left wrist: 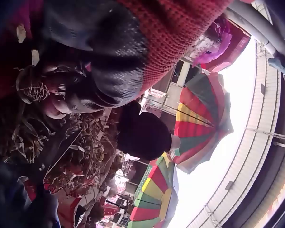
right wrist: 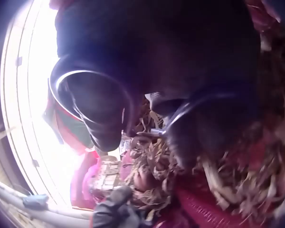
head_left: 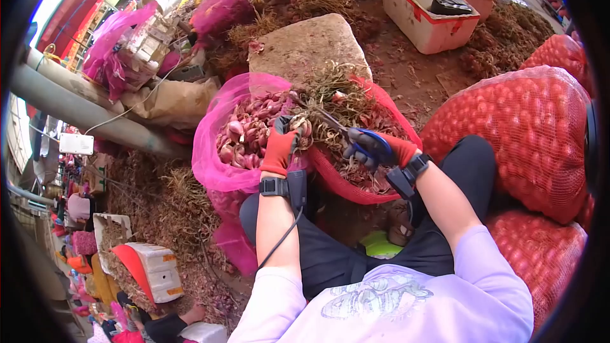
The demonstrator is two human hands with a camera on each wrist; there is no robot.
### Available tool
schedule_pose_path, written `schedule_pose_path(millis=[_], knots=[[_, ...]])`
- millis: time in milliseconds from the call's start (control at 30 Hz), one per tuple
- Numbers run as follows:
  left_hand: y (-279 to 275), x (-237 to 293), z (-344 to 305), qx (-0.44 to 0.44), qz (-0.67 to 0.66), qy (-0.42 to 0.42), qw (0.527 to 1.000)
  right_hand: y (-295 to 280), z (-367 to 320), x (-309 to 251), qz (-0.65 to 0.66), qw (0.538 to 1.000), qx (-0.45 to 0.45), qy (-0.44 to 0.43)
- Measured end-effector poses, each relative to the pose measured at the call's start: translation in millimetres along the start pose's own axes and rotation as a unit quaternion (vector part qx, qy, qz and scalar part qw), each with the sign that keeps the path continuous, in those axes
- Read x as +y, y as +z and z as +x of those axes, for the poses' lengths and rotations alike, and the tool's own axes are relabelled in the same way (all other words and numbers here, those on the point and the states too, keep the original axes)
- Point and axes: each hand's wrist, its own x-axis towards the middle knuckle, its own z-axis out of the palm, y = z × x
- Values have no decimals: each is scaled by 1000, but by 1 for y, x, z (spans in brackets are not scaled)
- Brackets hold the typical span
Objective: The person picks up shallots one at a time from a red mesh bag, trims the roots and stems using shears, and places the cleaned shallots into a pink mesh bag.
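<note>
Head: scissors (head_left: 335,123) in right hand (head_left: 380,150) point up-left toward shallots (head_left: 305,129).

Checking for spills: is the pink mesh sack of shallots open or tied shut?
Open. The pink mesh sack gapes wide, purple shallots showing inside.

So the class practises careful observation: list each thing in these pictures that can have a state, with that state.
left hand: gloved, grips a bunch of shallots
right hand: gloved, holds the scissors by their blue handles
scissors: blades at the bunch's dry tops
pink mesh bag: open, holding shallots
red basket: open, holding dry trimmings
red net sack: full
white crate: open on top
</note>
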Motion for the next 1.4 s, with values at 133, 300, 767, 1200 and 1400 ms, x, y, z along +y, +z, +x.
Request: schedule_pose_path(millis=[133, 300, 767, 1200, 1400], knots=[[12, 6, 1, 26, 36, -6, 999, 4, -19, -2, -74, 996, -26, 37], [7, -2, -4, 90, 190, 47, 976, 10, -3, 5, -41, 997, -24, 67], [15, -6, -6, 75, 249, 43, 965, 16, 27, -2, -124, 991, 28, -32], [25, 24, -19, 91, 302, 43, 948, -3, 34, -11, -90, 996, -19, 10], [26, 25, -21, 100, 319, 59, 941, -4, 30, -17, -234, 968, 26, -82]])
